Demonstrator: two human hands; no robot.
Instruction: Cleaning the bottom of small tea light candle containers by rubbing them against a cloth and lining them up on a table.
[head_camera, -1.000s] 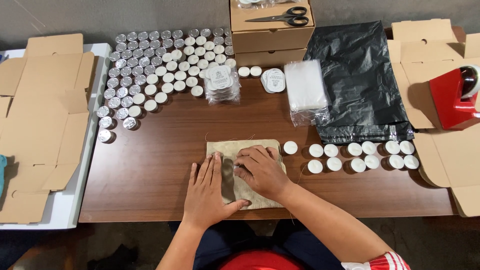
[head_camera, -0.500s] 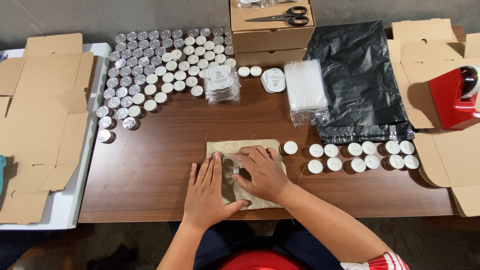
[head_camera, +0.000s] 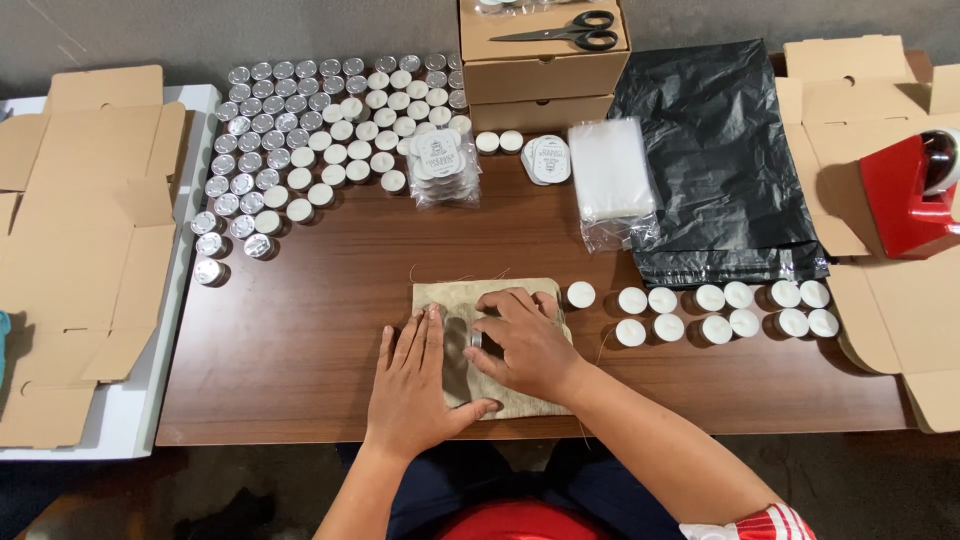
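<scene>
A small beige burlap pouch (head_camera: 455, 297) lies flat near the front edge of a brown wooden table (head_camera: 330, 300). My left hand (head_camera: 412, 385) rests palm down on its left part, fingers straight and together. My right hand (head_camera: 525, 340) lies over its right part, fingers curled down onto the cloth. A small metal tealight cup shows between the two hands; whether my fingers grip it is unclear. A single white tealight candle (head_camera: 580, 294) stands just right of the pouch.
Several white tealights (head_camera: 725, 310) sit in two rows at the right. Many more tealights (head_camera: 320, 130) fill the back left. Round labels in a clear bag (head_camera: 440, 160), clear bags (head_camera: 610, 170), a black plastic bag (head_camera: 715, 160), boxes with scissors (head_camera: 560, 30), flat cartons (head_camera: 80, 230) and a red tape dispenser (head_camera: 910, 190) surround them.
Both hands stay on the pouch; my right fingers have shifted slightly on the cloth. Nothing else has moved.
</scene>
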